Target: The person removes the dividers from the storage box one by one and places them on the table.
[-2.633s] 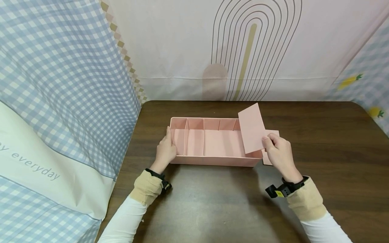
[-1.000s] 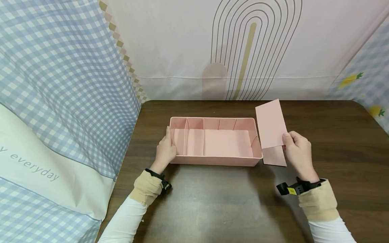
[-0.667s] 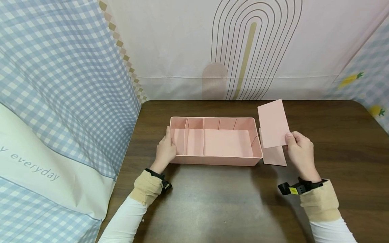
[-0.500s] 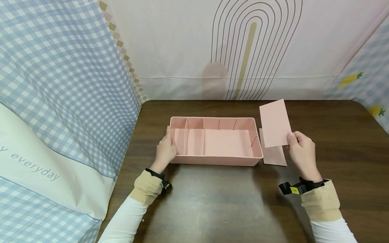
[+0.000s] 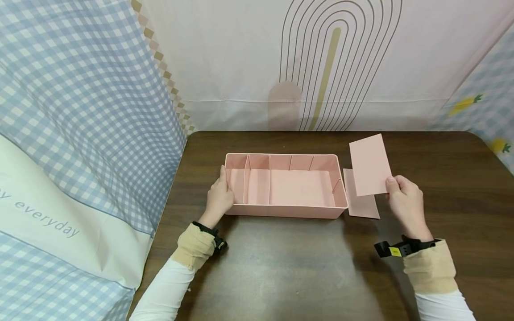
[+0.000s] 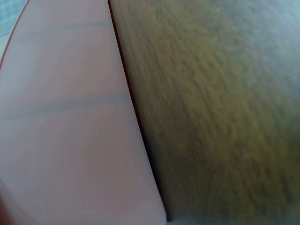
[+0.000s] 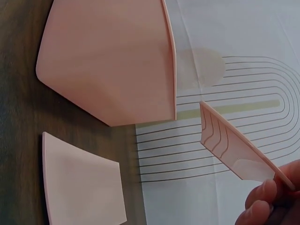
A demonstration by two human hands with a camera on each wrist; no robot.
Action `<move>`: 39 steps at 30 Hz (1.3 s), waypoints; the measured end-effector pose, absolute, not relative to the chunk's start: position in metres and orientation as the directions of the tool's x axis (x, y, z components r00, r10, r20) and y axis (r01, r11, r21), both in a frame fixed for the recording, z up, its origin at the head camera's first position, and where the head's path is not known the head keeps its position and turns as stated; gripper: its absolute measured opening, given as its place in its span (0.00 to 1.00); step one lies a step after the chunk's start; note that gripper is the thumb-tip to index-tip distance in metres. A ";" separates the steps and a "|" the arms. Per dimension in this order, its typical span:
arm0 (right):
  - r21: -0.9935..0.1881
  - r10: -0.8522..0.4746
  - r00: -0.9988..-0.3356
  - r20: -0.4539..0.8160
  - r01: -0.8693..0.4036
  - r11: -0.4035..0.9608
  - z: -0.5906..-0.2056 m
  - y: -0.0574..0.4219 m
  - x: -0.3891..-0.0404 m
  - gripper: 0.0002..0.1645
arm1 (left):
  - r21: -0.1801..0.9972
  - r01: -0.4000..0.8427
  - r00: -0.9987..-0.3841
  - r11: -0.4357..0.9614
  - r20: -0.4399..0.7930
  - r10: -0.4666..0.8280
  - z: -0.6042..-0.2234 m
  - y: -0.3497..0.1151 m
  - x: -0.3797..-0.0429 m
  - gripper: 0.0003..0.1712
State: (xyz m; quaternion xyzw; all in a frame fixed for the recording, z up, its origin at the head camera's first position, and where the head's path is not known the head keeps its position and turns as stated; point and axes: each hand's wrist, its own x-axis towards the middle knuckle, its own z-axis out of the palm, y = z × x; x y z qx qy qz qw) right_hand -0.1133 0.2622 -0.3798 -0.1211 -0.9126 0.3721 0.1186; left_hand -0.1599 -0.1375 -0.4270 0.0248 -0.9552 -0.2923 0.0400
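A long pink organizer box (image 5: 289,211) stands on the table, with two upright dividers (image 5: 269,180) toward its left end. My left hand (image 5: 218,196) rests against the box's left end, its index finger straight along the outer wall. To the right of the box, my right hand (image 5: 406,203) pinches a loose pink divider (image 5: 369,165) by its lower right corner, tilted in the air. Below it another flat pink divider (image 5: 363,205) lies on the table, partly covered in the head view. In the right wrist view, curled fingertips (image 7: 262,192) grip the raised divider (image 7: 239,145).
Slot ribs (image 5: 311,163) line the inner walls of the box's wide right compartment. The dark wooden table (image 5: 281,267) extends in front and to the right. A pale patterned cloth (image 5: 233,58) hangs behind it, and blue checked fabric (image 5: 100,111) borders the left side.
The right hand has carried its divider rightward, from over the box's right end to beyond it, uncovering that compartment and more of the lying divider. The left hand and box have stayed put.
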 end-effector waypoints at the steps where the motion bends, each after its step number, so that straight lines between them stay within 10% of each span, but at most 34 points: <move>1: -0.705 0.311 -0.942 0.124 0.136 0.696 -0.380 0.263 -0.113 0.25 | 0.558 -0.022 -0.995 0.829 0.065 -0.070 -0.427 -0.138 -0.160 0.34; 39: -0.656 0.295 -0.955 -0.025 0.238 0.717 -0.397 0.300 -0.112 0.29 | 0.585 -0.046 -0.997 0.810 0.026 -0.076 -0.426 -0.138 -0.160 0.35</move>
